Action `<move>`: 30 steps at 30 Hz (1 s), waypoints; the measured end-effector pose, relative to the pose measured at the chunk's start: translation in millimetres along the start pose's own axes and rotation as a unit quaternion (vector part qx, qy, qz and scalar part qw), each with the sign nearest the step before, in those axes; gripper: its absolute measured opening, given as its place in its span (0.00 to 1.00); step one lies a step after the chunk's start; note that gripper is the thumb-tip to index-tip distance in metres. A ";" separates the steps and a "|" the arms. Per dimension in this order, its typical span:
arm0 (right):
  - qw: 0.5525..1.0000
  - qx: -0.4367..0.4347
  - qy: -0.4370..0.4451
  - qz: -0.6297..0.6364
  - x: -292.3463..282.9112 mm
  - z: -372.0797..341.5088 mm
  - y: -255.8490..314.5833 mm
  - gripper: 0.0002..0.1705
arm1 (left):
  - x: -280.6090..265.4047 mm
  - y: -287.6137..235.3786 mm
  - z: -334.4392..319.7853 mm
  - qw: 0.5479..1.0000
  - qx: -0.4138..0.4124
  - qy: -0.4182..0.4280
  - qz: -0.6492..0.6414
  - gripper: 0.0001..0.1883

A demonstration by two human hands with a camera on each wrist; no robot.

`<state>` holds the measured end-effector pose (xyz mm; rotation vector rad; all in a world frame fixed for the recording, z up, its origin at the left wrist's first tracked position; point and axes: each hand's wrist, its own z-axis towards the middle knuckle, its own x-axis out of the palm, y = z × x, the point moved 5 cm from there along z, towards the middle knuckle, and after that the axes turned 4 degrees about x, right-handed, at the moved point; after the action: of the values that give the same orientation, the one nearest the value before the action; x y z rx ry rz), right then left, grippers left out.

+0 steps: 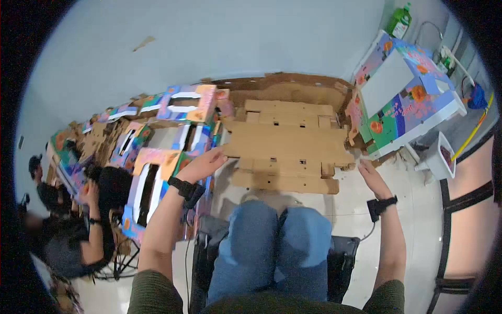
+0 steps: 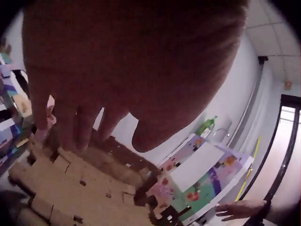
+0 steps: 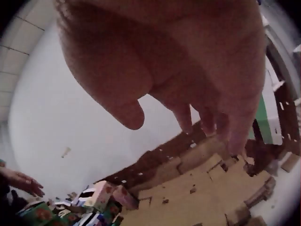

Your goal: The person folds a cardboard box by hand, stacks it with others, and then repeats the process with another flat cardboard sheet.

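Observation:
A flat brown cardboard blank with small square holes and notched flaps lies in front of the knees. At its left end is my left hand, fingertips right by the edge. Straight, slightly spread fingers show on this hand in the left wrist view. My right hand is off the cardboard's right end, its fingers pointing away from me. In the right wrist view the thumb of that hand stands apart from its extended fingers, above the cardboard. Neither hand holds anything.
Printed cartons with cut-out openings crowd the left side, where other people sit. A large printed board structure stands at right, with a green bottle behind it and a white bin beside it. Brown cardboard lines the wall.

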<state>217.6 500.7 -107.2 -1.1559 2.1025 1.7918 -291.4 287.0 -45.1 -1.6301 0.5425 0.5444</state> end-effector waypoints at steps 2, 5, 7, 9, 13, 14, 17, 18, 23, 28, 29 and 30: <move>0.998 -0.060 0.007 -0.027 -9.3 -46.4 9.5 0.37 | -7.0 -11.8 -52.3 0.998 -0.042 -0.024 0.050 0.30; 0.997 -0.060 0.013 -0.040 -14.8 -122.5 21.0 0.35 | -7.9 11.6 -126.8 0.991 0.033 -0.094 0.094 0.32; 0.998 -0.067 0.014 -0.009 -20.0 -158.3 10.2 0.35 | -15.3 -5.4 -174.1 0.989 -0.046 -0.091 0.107 0.36; 0.998 -0.055 0.033 -0.022 -26.8 -187.7 -0.3 0.35 | -19.7 68.7 -206.5 0.946 -0.109 -0.173 0.252 0.42; 0.999 -0.032 0.001 -0.025 -36.7 -211.4 -25.2 0.36 | -31.3 106.4 -254.2 0.870 -0.256 -0.258 0.333 0.50; 0.999 -0.039 -0.005 -0.019 -36.0 -214.1 -31.0 0.36 | -26.2 118.6 -260.1 0.872 -0.298 -0.238 0.305 0.51; 0.999 -0.044 -0.013 0.002 -25.3 -227.6 -18.2 0.35 | -3.0 174.4 -267.3 0.865 -0.373 -0.212 0.262 0.58; 0.999 -0.046 -0.011 0.010 -18.6 -235.5 -6.7 0.33 | 6.1 173.2 -270.8 0.848 -0.363 -0.238 0.304 0.59; 0.998 -0.050 0.002 0.028 2.0 -256.8 5.6 0.32 | 10.4 198.3 -268.1 0.823 -0.327 -0.318 0.338 0.61; 0.999 -0.027 0.022 0.013 11.2 -261.3 -18.3 0.36 | 4.2 194.1 -270.9 0.831 -0.311 -0.333 0.318 0.60; 0.999 -0.029 0.022 0.009 13.2 -261.7 -14.4 0.36 | 1.5 197.1 -268.2 0.829 -0.298 -0.346 0.322 0.60; 0.999 -0.032 0.021 0.007 15.7 -261.3 -8.5 0.36 | -2.7 181.7 -270.4 0.817 -0.267 -0.352 0.370 0.58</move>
<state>305.2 260.6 -50.3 -1.2064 2.0956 1.8704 -396.2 -2.6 -151.4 -1.5144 0.4587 1.9401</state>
